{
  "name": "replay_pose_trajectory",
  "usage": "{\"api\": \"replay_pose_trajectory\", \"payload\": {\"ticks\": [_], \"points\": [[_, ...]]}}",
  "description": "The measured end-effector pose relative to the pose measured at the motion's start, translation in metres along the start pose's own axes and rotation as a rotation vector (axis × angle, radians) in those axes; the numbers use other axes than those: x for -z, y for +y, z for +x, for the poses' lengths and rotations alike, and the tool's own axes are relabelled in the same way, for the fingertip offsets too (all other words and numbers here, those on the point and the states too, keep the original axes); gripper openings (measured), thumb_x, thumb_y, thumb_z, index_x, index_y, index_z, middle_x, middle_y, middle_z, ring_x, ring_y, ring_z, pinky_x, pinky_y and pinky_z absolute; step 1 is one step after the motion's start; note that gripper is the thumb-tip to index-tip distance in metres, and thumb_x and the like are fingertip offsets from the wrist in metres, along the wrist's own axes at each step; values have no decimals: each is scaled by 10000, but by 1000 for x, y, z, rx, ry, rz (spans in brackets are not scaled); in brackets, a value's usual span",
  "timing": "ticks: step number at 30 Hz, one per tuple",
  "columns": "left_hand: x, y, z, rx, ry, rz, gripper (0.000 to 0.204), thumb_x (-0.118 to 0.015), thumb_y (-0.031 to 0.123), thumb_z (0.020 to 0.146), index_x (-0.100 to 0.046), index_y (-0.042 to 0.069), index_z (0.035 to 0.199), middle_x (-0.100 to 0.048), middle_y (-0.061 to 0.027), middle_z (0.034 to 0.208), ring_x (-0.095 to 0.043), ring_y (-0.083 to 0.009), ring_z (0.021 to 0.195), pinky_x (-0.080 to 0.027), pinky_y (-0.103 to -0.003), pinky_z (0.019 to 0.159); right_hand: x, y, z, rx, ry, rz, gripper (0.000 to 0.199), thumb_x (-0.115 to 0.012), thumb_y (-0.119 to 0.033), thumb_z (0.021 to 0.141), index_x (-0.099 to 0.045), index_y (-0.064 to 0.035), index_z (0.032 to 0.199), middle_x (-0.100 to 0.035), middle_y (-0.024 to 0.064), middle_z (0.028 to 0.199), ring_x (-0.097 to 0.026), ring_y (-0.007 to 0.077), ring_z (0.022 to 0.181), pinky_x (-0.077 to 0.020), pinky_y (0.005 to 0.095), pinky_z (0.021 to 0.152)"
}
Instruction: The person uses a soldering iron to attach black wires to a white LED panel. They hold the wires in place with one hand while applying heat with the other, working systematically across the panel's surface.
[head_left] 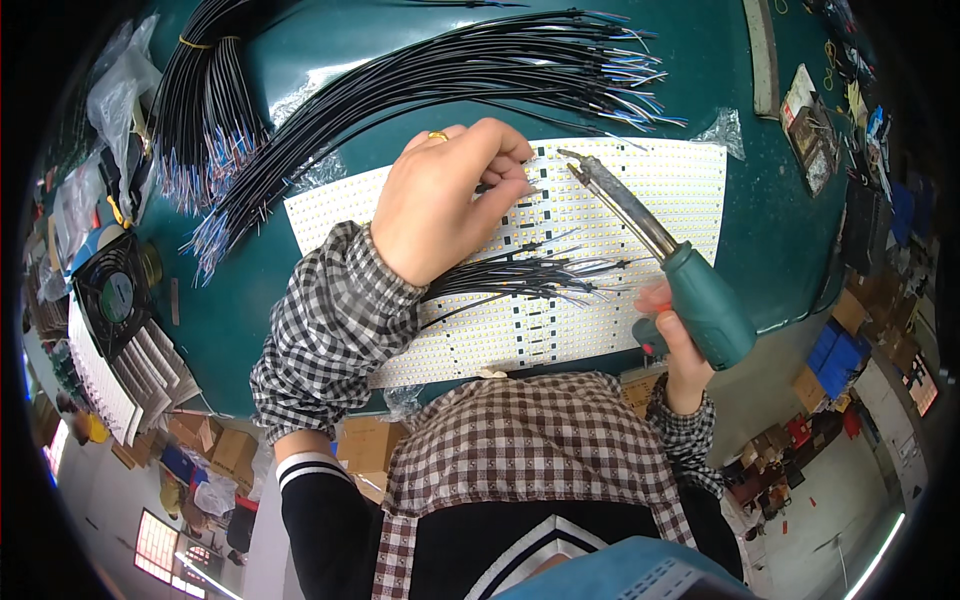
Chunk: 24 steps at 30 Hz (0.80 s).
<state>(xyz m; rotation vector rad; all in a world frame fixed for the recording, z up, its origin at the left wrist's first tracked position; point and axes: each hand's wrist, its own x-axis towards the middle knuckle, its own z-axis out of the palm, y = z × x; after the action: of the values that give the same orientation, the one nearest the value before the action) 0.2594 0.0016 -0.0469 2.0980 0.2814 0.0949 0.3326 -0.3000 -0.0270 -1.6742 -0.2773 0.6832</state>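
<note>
A white LED panel (660, 200), dotted with rows of small yellow LEDs and dark components, lies on the bench in front of me. Over its upper middle, my left hand (445, 195) is closed in a pinch, its fingertips at the central strip; what they hold is too small to make out. My right hand (683, 360) grips a green-handled soldering iron (705, 300). The iron points up and left, its tip above the panel, just right of my left fingertips. Below my left wrist, a bunch of short black cables (530, 275) rests on the panel.
A long bundle of black cables (430, 75) with stripped coloured ends curves behind the panel. Another tied bundle (205, 90) lies at far left. A small fan (110, 290) stands on the green bench's (800, 240) left edge; a dirty open box (810, 130) lies far right.
</note>
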Motion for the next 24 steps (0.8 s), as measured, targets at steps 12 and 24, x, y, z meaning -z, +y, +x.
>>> {"api": "replay_pose_trajectory", "payload": {"ticks": [12,24], "points": [[2,15,0,10,99,97,255,-762,-67,785,-642,-2,1000,-685,-97,964,-722,-239,863,-586,-310,790,-1,-2,0,4,-12,-36,316,-733,-119,902,-644,86,1125,-697,172,1013,-704,269,935,-628,389,800],[2,7,-1,-110,141,227,119,-735,34,873,-632,8,928,-602,-91,863,-632,-239,711,-497,-339,633,-1,-3,2,16,-18,58,341,-746,27,860,-643,82,1180,-742,178,1030,-732,237,899,-607,378,818]]}}
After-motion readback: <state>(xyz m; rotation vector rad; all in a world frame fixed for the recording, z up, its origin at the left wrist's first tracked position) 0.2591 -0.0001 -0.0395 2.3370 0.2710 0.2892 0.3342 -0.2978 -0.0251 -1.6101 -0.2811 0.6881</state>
